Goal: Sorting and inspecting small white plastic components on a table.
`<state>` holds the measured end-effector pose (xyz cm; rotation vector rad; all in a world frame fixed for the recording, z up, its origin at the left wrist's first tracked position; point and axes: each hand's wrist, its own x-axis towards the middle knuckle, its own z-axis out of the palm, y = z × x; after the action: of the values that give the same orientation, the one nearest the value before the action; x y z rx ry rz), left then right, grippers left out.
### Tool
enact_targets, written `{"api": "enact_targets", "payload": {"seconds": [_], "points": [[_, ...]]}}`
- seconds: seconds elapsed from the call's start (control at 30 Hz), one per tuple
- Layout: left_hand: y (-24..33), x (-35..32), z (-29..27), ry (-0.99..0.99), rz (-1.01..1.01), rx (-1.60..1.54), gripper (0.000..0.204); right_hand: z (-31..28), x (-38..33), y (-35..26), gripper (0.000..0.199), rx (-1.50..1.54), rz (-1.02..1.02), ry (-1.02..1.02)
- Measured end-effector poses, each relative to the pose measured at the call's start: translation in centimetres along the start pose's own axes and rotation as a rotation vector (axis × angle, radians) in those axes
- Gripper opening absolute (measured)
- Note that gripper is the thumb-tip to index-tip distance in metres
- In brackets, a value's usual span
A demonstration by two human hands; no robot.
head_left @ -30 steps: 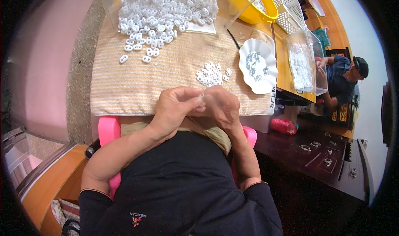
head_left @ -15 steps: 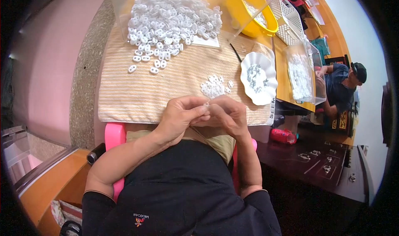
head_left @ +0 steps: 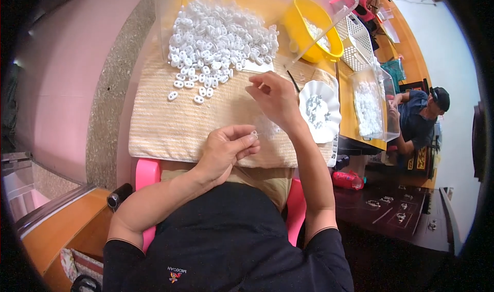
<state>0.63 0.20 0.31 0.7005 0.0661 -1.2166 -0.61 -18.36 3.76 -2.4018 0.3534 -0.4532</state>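
A small white plastic piece with a hole [head_left: 254,134] is pinched between the thumb and fingers of my left hand [head_left: 226,149], just above the towel's front part. My right hand [head_left: 276,101] is raised over the towel, its fingers loosely curled and apart, nothing visible in them. Partly behind my right wrist lies a small pile of white pieces [head_left: 267,127]. Farther off, a large heap of white oval two-hole pieces [head_left: 221,40] spills onto the striped towel [head_left: 170,130]. To the right of my right hand sits a white wavy-rimmed dish [head_left: 329,130] with small grey and white bits.
A yellow basin [head_left: 303,14] stands at the back right, beside a white perforated basket [head_left: 355,40]. A clear bin [head_left: 388,112] of white pieces is farther right, near a person in a dark cap [head_left: 422,117]. A black stick [head_left: 293,80] lies by the dish.
My right hand has come away from my left and moved forward toward the heap. My left hand stays nearly in place with the white piece. The whole view has shifted slightly.
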Motion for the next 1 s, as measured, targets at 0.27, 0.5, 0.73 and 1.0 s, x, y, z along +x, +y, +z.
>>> {"api": "enact_targets", "payload": {"seconds": [0.27,0.5,0.73,1.0], "points": [[0.1,0.1,-0.2,0.009,0.01,-0.021,0.019,2.2,3.5,0.0,0.024,-0.205,-0.098,-0.107],[0.1,0.2,-0.1,0.006,0.013,-0.032,0.019,3.1,3.6,0.1,0.02,-0.393,-0.092,-0.164],[-0.1,0.2,-0.2,0.008,0.019,-0.029,0.019,1.7,1.8,0.6,0.016,-0.446,-0.201,-0.188],[0.0,0.1,0.0,0.017,0.024,-0.004,0.019,0.3,0.4,-0.1,0.018,-0.381,-0.109,-0.257]]}}
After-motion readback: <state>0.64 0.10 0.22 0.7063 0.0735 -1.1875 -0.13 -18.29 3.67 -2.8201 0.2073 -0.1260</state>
